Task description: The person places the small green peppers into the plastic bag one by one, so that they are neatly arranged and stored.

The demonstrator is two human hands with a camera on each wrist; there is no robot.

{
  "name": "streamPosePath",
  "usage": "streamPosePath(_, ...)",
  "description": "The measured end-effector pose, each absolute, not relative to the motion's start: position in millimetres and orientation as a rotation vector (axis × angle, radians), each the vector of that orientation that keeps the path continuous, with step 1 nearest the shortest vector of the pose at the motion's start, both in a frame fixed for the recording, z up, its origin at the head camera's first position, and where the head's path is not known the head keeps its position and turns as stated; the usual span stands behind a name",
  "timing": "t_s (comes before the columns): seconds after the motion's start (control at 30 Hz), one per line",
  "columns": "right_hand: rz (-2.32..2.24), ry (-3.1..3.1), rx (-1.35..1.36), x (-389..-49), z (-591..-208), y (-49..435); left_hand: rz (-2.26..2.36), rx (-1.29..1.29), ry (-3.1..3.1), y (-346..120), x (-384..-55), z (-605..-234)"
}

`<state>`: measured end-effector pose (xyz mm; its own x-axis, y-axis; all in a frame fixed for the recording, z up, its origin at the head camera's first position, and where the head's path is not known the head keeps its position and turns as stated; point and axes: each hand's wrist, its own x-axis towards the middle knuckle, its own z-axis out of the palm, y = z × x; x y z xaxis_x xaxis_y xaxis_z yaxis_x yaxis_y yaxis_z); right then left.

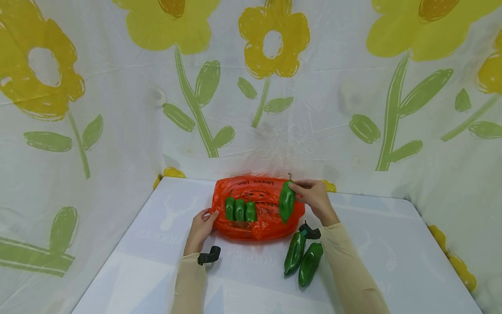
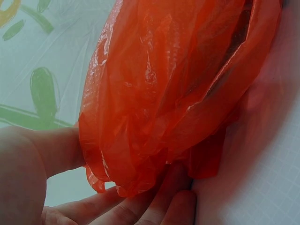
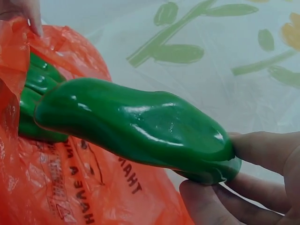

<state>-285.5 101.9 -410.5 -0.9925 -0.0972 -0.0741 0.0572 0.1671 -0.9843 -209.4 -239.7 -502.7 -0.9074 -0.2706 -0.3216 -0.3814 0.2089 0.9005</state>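
Note:
A red plastic bag (image 1: 270,229) with dark printing lies on the table, its mouth spread toward me. Three green peppers (image 1: 240,210) sit side by side inside it. My left hand (image 1: 201,229) grips the bag's left edge; the left wrist view shows the crumpled film (image 2: 136,140) between thumb and fingers. At the bag's right side, my right hand (image 1: 313,196) pinches another green pepper (image 1: 287,203) by its stem end, above the printed film. In the right wrist view this pepper (image 3: 140,126) points its free tip toward the peppers in the bag.
Two more green peppers, one dark and glossy (image 1: 295,254) and one nearer me (image 1: 310,264), lie on the table in front of my right wrist. The pale table (image 1: 137,270) backs onto a hanging flower-print sheet (image 1: 321,109), which also rises at both sides.

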Motion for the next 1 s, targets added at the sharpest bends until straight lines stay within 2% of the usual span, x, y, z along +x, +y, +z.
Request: streamPosePath(1.0,-1.867,2.394,-0.034,-299.2,-430.9,65.2,1.816,-0.652,2.372,-238.2,-209.9,-501.4)
